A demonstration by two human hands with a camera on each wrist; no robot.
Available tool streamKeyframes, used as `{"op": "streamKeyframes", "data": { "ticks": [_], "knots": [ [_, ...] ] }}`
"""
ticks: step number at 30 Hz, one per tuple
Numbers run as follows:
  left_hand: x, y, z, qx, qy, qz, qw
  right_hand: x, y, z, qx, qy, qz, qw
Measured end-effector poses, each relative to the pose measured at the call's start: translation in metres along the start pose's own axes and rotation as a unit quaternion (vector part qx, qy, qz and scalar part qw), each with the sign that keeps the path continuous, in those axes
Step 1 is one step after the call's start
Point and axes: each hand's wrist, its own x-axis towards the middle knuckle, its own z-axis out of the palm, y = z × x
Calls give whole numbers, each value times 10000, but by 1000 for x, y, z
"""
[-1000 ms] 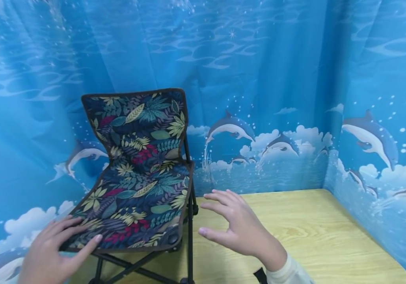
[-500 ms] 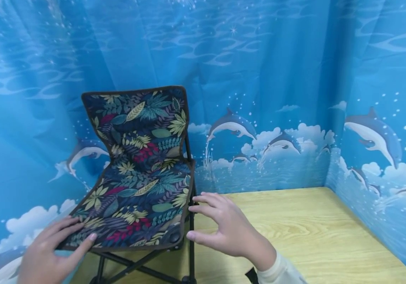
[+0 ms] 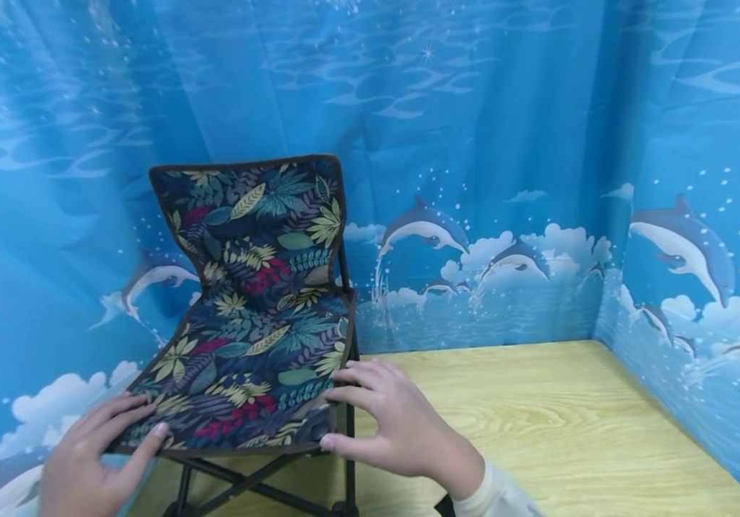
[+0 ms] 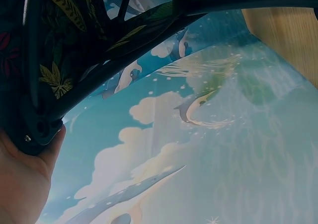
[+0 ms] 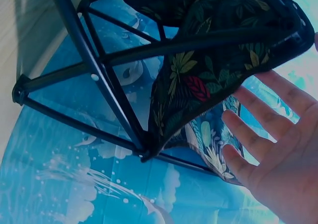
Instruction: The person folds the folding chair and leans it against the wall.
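Note:
A folding camping chair (image 3: 241,359) with a dark leaf-patterned seat and black tube frame stands unfolded on the left in the head view. My left hand (image 3: 95,449) rests over the front left corner of its seat, fingers and thumb on the fabric. The left wrist view shows that palm (image 4: 25,179) against the corner joint from below. At the front right corner, my right hand (image 3: 389,424) touches the seat edge with spread fingers and thumb. From underneath, the right wrist view shows its fingers extended beside the fabric, with the crossed frame tubes (image 5: 94,75) to their left.
Blue curtains (image 3: 473,143) printed with dolphins and clouds hang behind the chair and along both sides. A light wood-grain floor (image 3: 570,431) extends to the right of the chair.
My right hand has moved left from beside the chair to the seat's front right corner. My left hand stays on its corner, its thumb shifted slightly left. The chair has barely moved in view.

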Motion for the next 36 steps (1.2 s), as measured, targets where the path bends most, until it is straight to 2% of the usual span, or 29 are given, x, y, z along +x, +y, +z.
{"op": "streamKeyframes", "data": {
  "ticks": [15, 25, 32, 36],
  "knots": [
    [3, -4, 6, 282, 90, 129, 9995, 10, -9, 14, -98, -127, -176, 9997],
    [-2, -7, 9, 286, 110, 165, 9994, 18, -22, 25, -442, -413, -454, 9971],
    [-2, -6, 10, 309, 193, 173, 9992, 29, -34, 28, -425, -614, -414, 9964],
    [-2, -6, 10, 283, 283, 167, 9991, 35, -39, 28, -430, -932, -363, 9941]
  ]
}}
